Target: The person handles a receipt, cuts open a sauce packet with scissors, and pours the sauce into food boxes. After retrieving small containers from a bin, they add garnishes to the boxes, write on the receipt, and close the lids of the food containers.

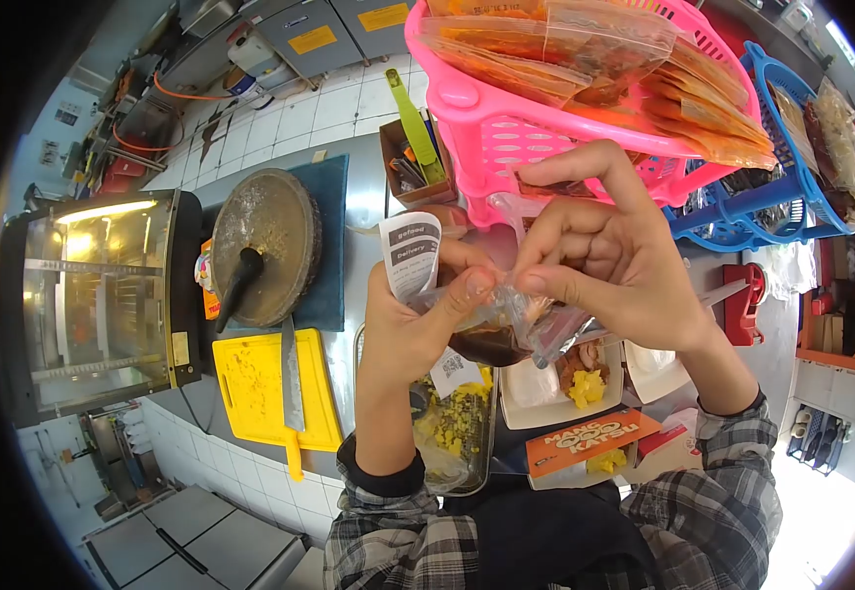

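Observation:
In the head view, my left hand [427, 310] and my right hand [609, 246] meet at the middle, thumbs and fingertips pinching the gathered top of a clear plastic bag [491, 346]. Dark brown liquid shows in the bag's lower part. A printed delivery receipt [412, 251] stands up by my left fingers. Below the bag is an open paper food box [530, 408] with rice, meat and yellow bits. An orange-lidded katsu box [589, 442] lies nearer to me. Left of them sits a tray [486, 447] of yellow bits, with a QR-code slip [454, 372] above it.
A pink basket [481, 152] of sauce packets rises just beyond my hands, a blue basket [781, 211] beside it. Leftward are a yellow cutting board [250, 379], a knife [292, 379], and a round chopping block [275, 216]. A red tape dispenser [745, 307] stands right.

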Tool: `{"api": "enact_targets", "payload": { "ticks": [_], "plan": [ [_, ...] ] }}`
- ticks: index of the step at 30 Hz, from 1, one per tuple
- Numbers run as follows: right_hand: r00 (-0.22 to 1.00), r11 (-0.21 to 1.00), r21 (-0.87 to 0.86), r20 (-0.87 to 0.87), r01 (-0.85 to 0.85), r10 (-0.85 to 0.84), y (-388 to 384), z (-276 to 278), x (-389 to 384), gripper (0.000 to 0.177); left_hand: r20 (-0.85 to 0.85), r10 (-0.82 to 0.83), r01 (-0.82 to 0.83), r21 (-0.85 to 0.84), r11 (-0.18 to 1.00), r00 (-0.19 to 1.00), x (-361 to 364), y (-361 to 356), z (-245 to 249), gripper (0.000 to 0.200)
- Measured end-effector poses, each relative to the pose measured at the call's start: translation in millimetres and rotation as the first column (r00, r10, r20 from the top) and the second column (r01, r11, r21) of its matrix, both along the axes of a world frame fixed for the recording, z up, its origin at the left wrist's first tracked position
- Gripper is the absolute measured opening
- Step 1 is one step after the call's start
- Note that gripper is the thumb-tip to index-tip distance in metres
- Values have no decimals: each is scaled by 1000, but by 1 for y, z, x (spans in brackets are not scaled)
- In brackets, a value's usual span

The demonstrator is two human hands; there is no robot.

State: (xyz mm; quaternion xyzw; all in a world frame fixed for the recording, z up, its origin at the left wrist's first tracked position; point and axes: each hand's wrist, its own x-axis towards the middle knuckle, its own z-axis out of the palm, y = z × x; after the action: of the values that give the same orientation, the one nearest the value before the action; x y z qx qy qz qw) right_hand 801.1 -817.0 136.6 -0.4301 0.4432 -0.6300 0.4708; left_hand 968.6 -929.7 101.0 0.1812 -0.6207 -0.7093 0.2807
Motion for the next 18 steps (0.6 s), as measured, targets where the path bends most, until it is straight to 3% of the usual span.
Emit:
{"api": "enact_targets", "payload": {
  "ticks": [5, 8, 10, 12, 14, 16, 18],
  "plan": [
    [1000, 1000, -12, -16, 17, -17, 4, 6, 2, 58, -46, -77, 80, 77, 994, 996, 4, 2, 13, 15],
    [994, 985, -155, -78, 69, -82, 6, 11, 7, 56, 16, -141, 142, -74, 987, 990, 10, 12, 32, 14],
    [974, 948, -318, -206, 29, -99, 8, 14, 10, 56, 16, 0, 0, -37, 999, 1000, 11, 25, 50, 16],
    [952, 926, -378, -278, 14, -127, 11, 14, 19, 58, -54, 62, -70, -144, 987, 997, 16, 31, 60, 14],
    [922, 897, -442, -352, -9, -164, 15, 16, 27, 61, -98, 120, -150, -426, 892, 988, 29, 36, 74, 13],
    [669, 938, -346, -703, -28, -240, 23, 19, 34, 70, -218, 164, -235, -357, 904, 962, 39, 46, 84, 16],
    [653, 957, -291, -723, 5, -223, 29, 15, 50, 68, -270, 162, -263, -396, 880, 949, 57, 50, 96, 18]
  ]
}}
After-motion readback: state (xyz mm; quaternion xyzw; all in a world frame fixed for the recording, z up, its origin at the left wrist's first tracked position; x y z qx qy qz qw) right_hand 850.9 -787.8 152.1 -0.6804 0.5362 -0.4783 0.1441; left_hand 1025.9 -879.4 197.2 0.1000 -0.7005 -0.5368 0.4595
